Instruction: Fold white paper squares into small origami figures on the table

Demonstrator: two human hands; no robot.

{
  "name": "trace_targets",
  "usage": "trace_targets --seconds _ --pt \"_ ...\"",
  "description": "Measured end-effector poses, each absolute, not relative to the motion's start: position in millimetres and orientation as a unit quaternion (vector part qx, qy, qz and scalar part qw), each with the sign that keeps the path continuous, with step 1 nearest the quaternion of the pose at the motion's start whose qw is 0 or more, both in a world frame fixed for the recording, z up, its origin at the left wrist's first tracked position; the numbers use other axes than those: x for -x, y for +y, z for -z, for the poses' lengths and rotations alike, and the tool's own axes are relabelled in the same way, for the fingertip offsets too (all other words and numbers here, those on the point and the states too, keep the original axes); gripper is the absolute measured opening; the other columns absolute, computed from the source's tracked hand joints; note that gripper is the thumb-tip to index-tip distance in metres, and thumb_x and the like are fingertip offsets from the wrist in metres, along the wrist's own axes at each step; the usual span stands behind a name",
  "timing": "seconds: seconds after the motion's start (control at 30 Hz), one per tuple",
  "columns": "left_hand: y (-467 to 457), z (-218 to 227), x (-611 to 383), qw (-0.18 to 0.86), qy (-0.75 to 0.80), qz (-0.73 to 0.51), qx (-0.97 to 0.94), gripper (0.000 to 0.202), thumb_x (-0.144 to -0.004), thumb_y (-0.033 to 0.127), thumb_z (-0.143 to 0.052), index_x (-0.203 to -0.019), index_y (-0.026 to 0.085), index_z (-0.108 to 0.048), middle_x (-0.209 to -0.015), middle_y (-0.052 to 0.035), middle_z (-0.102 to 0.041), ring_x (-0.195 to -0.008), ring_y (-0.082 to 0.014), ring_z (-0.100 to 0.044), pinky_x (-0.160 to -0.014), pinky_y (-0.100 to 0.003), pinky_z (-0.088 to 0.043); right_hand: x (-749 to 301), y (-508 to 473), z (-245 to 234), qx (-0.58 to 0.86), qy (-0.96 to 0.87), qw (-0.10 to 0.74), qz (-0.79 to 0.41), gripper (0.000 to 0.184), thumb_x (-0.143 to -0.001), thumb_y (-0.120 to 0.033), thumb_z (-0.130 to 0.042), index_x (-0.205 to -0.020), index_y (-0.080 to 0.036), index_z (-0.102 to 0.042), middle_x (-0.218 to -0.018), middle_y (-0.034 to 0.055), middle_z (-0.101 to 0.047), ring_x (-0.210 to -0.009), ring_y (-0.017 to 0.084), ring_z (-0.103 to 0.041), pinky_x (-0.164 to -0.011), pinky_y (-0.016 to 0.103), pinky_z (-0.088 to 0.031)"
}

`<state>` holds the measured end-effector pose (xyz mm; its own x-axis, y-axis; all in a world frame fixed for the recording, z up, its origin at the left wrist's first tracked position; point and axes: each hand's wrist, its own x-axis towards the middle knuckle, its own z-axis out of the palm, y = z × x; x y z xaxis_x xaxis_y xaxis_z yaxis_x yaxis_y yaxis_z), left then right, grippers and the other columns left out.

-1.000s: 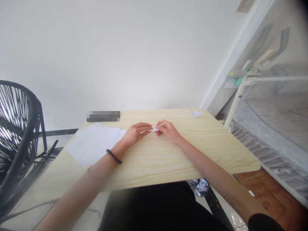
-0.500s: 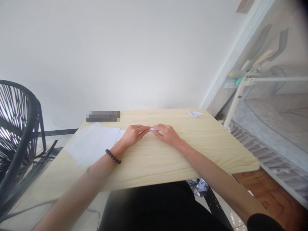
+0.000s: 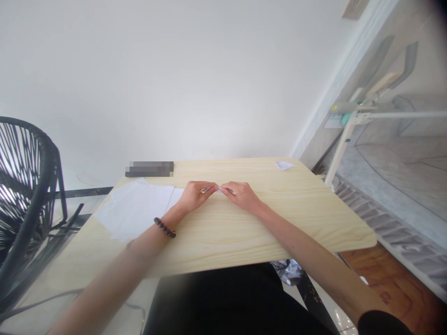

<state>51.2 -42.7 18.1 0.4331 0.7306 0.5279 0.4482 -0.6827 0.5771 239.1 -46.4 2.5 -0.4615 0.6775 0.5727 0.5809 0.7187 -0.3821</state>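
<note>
A small folded piece of white paper (image 3: 219, 190) lies on the light wooden table (image 3: 223, 232), pinched from both sides. My left hand (image 3: 196, 194), with a dark bead bracelet on its wrist, has its fingertips closed on the paper's left end. Closed on the right end are the fingers of my right hand (image 3: 241, 195). Both hands rest low on the table top, knuckles up, and most of the paper is hidden under the fingers.
Several loose white sheets (image 3: 136, 209) lie on the table left of my hands. A blurred dark bar (image 3: 149, 168) sits at the back edge, a small folded paper piece (image 3: 284, 164) at the far right corner. A black wire chair (image 3: 24, 186) stands left.
Both hands have lowered onto the table and drawn closer, pressing the small paper flat; a second ago my right hand held it slightly raised.
</note>
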Motion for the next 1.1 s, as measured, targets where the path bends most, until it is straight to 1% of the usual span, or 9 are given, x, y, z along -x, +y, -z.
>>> trace_targets --seconds 0.13,0.27,0.37,0.5,0.73,0.8,0.9,1.0,1.1 --pt "-40 -17 -50 0.236 0.378 -0.381 -0.81 0.026 -0.077 0.038 -0.049 -0.081 0.018 -0.067 -0.083 -0.0003 -0.067 -0.078 -0.0156 -0.061 -0.072 -0.021 -0.045 -240 -45 -2 0.404 -0.825 0.371 -0.137 0.028 -0.082 -0.037 -0.042 -0.081 -0.018 -0.062 -0.072 0.0006 -0.064 -0.062 0.009 -0.055 -0.06 0.019 -0.039" --pt "-36 -12 -48 0.312 0.401 -0.357 -0.784 0.031 -0.074 0.041 -0.052 -0.087 0.017 -0.065 -0.085 -0.0032 -0.067 -0.079 -0.0173 -0.06 -0.072 -0.024 -0.045 -243 -41 1 0.436 -0.79 0.387 -0.187 0.032 -0.078 -0.042 -0.046 -0.073 -0.016 -0.063 -0.059 -0.0001 -0.062 -0.051 0.008 -0.052 -0.052 0.018 -0.037" --pt "-32 -9 -47 0.364 0.412 -0.344 -0.761 0.036 -0.073 0.043 -0.053 -0.091 0.014 -0.064 -0.08 -0.0051 -0.067 -0.074 -0.0172 -0.06 -0.066 -0.025 -0.046 -243 -40 1 0.424 -0.794 0.393 -0.189 0.029 -0.079 -0.039 -0.046 -0.074 -0.016 -0.064 -0.058 -0.0001 -0.062 -0.051 0.007 -0.052 -0.052 0.018 -0.036" --pt "-30 -9 -47 0.379 0.405 -0.344 -0.758 0.036 -0.073 0.044 -0.052 -0.084 0.012 -0.065 -0.074 -0.0062 -0.067 -0.068 -0.0166 -0.06 -0.064 -0.025 -0.046 -242 -42 -2 0.409 -0.801 0.391 -0.195 0.028 -0.079 -0.036 -0.046 -0.073 -0.016 -0.063 -0.058 -0.0001 -0.062 -0.05 0.007 -0.052 -0.05 0.017 -0.037" --pt "-32 -9 -47 0.461 0.394 -0.343 -0.717 0.039 -0.072 0.045 -0.053 -0.088 0.011 -0.061 -0.078 -0.0084 -0.066 -0.066 -0.0167 -0.061 -0.06 -0.026 -0.046 -244 -45 -4 0.414 -0.775 0.385 -0.283 0.032 -0.081 -0.039 -0.04 -0.075 -0.015 -0.061 -0.057 0.0005 -0.061 -0.046 0.007 -0.052 -0.048 0.017 -0.039" --pt "-31 -8 -46 0.437 0.408 -0.347 -0.723 0.041 -0.073 0.046 -0.051 -0.093 0.011 -0.059 -0.075 -0.0077 -0.066 -0.062 -0.0155 -0.06 -0.055 -0.024 -0.045 -245 -43 -1 0.414 -0.759 0.395 -0.311 0.029 -0.081 -0.038 -0.04 -0.086 -0.016 -0.059 -0.062 0.0009 -0.063 -0.048 0.008 -0.054 -0.05 0.018 -0.041" --pt "-29 -7 -44 0.339 0.436 -0.33 -0.765 0.038 -0.074 0.046 -0.048 -0.093 0.015 -0.06 -0.072 -0.0048 -0.065 -0.061 -0.0142 -0.057 -0.054 -0.023 -0.042 -246 -39 4 0.421 -0.755 0.395 -0.311 0.027 -0.08 -0.035 -0.042 -0.097 -0.017 -0.053 -0.067 0.0004 -0.063 -0.053 0.009 -0.056 -0.052 0.019 -0.041" --pt "-26 -5 -41 0.233 0.439 -0.314 -0.809 0.03 -0.074 0.043 -0.049 -0.088 0.019 -0.063 -0.081 -0.0035 -0.064 -0.069 -0.0146 -0.056 -0.061 -0.024 -0.043 -246 -36 7 0.434 -0.787 0.368 -0.24 0.02 -0.078 -0.032 -0.046 -0.089 -0.018 -0.057 -0.071 0.0002 -0.062 -0.057 0.009 -0.054 -0.057 0.02 -0.04" --pt "-24 -3 -40 0.176 0.405 -0.317 -0.84 0.026 -0.075 0.038 -0.049 -0.089 0.022 -0.064 -0.093 -0.0043 -0.06 -0.083 -0.0163 -0.054 -0.072 -0.026 -0.043 -246 -35 8 0.44 -0.815 0.348 -0.145 0.014 -0.076 -0.027 -0.05 -0.082 -0.018 -0.06 -0.077 0.0015 -0.06 -0.069 0.01 -0.052 -0.067 0.023 -0.04"
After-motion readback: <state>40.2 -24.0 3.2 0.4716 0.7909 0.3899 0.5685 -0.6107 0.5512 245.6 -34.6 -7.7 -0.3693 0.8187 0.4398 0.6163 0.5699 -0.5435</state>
